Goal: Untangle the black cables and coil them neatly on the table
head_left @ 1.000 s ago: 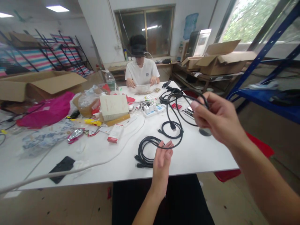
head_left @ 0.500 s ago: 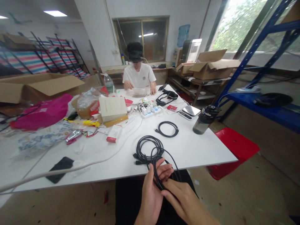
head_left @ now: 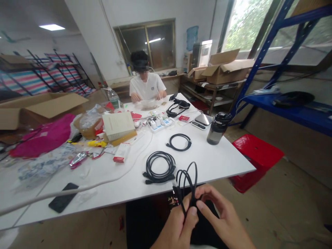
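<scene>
My left hand [head_left: 180, 221] is closed around a looped black cable [head_left: 185, 178], whose coils stand up above the fingers over my lap. At the right side of the loops, my right hand [head_left: 216, 207] pinches the same cable between thumb and fingers. A dark connector end hangs at the left of the loops. Just beyond my hands, a thick coil of black cable [head_left: 147, 166] lies near the table's front edge. Farther back sits a smaller coiled black cable [head_left: 169, 138] with its plug at the left.
On the white table [head_left: 124, 186] are a phone [head_left: 63, 197], a red-and-white box [head_left: 121, 152], a power strip [head_left: 158, 125] and a water bottle [head_left: 218, 131]. Opposite sits a person [head_left: 146, 86] in a white shirt. A red stool [head_left: 258, 150] stands right of the table.
Both hands have moved slightly right, and the held coil is now upright. My left hand has gone from an open palm under the cable to a closed grip. The camera view has shifted.
</scene>
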{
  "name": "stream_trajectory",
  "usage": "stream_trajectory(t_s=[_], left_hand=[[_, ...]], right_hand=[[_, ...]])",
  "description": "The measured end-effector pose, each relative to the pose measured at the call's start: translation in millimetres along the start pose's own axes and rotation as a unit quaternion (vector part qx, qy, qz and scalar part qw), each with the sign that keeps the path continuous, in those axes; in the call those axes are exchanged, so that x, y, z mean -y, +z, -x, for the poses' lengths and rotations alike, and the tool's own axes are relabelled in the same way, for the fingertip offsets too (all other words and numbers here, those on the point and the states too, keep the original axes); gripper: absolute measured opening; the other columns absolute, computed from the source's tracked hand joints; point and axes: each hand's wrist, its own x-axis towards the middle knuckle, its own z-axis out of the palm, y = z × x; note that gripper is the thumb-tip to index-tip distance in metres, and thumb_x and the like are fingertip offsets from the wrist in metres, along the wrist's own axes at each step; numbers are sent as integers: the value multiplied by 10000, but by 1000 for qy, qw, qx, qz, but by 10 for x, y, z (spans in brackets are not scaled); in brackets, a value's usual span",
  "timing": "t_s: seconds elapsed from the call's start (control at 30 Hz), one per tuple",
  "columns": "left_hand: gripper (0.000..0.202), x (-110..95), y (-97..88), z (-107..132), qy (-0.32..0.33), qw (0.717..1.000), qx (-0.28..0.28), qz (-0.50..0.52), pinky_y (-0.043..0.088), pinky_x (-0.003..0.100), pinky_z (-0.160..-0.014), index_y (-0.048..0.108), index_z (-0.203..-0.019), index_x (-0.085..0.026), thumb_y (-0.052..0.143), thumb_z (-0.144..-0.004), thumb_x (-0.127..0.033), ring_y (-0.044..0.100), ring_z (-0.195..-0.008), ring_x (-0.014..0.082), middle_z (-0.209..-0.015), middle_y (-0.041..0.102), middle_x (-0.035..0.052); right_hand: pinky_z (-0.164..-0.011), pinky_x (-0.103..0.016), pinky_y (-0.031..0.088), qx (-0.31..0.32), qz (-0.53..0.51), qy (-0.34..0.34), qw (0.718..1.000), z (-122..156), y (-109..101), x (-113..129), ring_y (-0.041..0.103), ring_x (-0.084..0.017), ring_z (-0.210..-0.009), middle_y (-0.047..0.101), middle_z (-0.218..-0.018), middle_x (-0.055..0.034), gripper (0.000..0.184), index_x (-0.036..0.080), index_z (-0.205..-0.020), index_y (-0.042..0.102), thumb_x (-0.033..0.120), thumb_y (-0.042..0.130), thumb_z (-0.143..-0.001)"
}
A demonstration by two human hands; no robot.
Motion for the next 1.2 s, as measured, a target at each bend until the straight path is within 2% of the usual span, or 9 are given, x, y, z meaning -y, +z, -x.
stream_trajectory(t_s=[0.1, 0.2, 0.3, 0.4, 0.47, 0.57, 0.7, 0.93, 1.2], left_hand=[[422, 32, 63, 72, 12, 999, 21, -47, 419, 519, -1271, 777, -1404, -356, 670, -1022, -499, 700, -1275, 344, -1201, 799, 124], [442, 240, 126, 135, 6, 998, 30, -58, 300, 561, -1349, 771, -1422, -347, 665, -1020, -496, 616, -1443, 369, -1284, 789, 145], [462, 509, 198, 185, 8, 995, -94, -11, 315, 530, -1347, 783, -1403, -363, 703, -986, -548, 562, -1504, 369, -1415, 742, 122], [518, 677, 199, 172, 25, 991, -123, 57, 558, 476, -1103, 742, -1456, -361, 674, -999, -593, 724, -1191, 341, -1393, 743, 132], [564, 702, 125, 121, 24, 989, -109, 94, 592, 441, -984, 688, -1519, -348, 634, -1023, -612, 734, -963, 289, -1196, 794, 133], [610, 655, -91, 24, 6, 972, -147, 184, 544, 455, -1102, 684, -1522, -274, 641, -1024, -623, 743, -1033, 288, -1061, 804, 127], [620, 585, -506, -73, 27, 924, -191, 329, 523, 522, -1186, 709, -1483, -203, 694, -1003, -596, 739, -1246, 348, -1320, 775, 193], [500, 614, -1166, -137, 31, 897, -215, 384, 344, 589, -1350, 745, -1438, -245, 670, -1030, -525, 570, -1522, 376, -1615, 616, 167], [433, 537, -1265, -107, -3, 856, -323, 404, 357, 537, -1355, 778, -1370, -235, 574, -1073, -475, 525, -1565, 330, -1635, 608, 116]], right_hand=[[-822, -206, 593, 15, 24, 15, 999, -64, -59, 84, 706, -140, -872, 730, -917, -42, 360, 204, -924, 705, 556, 680, -993], [-826, -217, 604, 29, 31, 16, 999, -59, -27, 113, 720, -157, -915, 749, -985, -54, 380, 211, -988, 727, 576, 625, -1016], [-881, -243, 626, 35, 27, 27, 999, -43, 50, 108, 729, -177, -976, 763, -1098, -68, 411, 227, -1092, 740, 599, 574, -1035], [-919, -270, 636, 64, 8, 60, 996, -77, 111, 115, 740, -190, -1005, 765, -1119, -80, 462, 230, -1136, 729, 633, 523, -1050], [-921, -286, 639, 81, -16, 75, 994, -139, 113, 134, 749, -197, -1008, 769, -1092, -95, 490, 218, -1145, 708, 646, 484, -1064], [-864, -315, 641, 72, -55, 87, 992, -282, 22, 178, 739, -185, -840, 742, -863, -68, 511, 207, -1270, 640, 644, 455, -1081], [-495, -202, 413, 7, -78, 111, 991, -556, -280, 269, 427, -84, -498, 430, -601, 66, 572, 205, -1404, 574, 654, 551, -1051], [-459, -219, 248, -206, -107, -13, 973, -1067, -1017, 575, 316, -45, -478, 311, -576, 77, 484, 163, -1070, 700, 603, 815, -903], [-449, -281, 196, -321, -23, -188, 928, -1102, -1592, 833, 260, -57, -406, 337, -503, 84, 319, 168, -960, 668, 457, 801, -958]])
